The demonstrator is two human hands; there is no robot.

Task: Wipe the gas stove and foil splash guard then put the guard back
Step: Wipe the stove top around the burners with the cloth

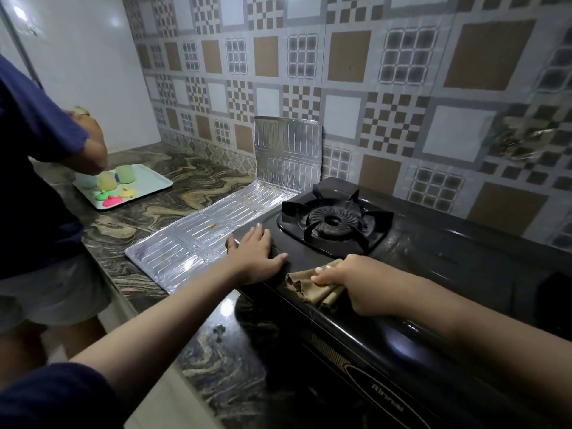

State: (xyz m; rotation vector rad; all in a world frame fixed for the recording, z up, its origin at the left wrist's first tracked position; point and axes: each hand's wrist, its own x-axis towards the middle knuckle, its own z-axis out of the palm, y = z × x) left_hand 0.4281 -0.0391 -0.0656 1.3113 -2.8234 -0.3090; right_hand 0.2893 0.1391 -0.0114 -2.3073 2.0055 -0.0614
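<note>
The black gas stove sits on the marbled counter, its burner and grate near the left end. My left hand rests flat, fingers spread, on the stove's left front corner. My right hand grips a crumpled brown cloth pressed on the stove top just right of the left hand. The foil splash guard lies unfolded on the counter left of the stove, with one panel standing up against the tiled wall; small brown stains dot it.
Another person in a dark blue shirt stands at the left edge of the counter. A pale tray with cups and bright coloured shapes lies at the back left. The patterned tiled wall runs behind the stove.
</note>
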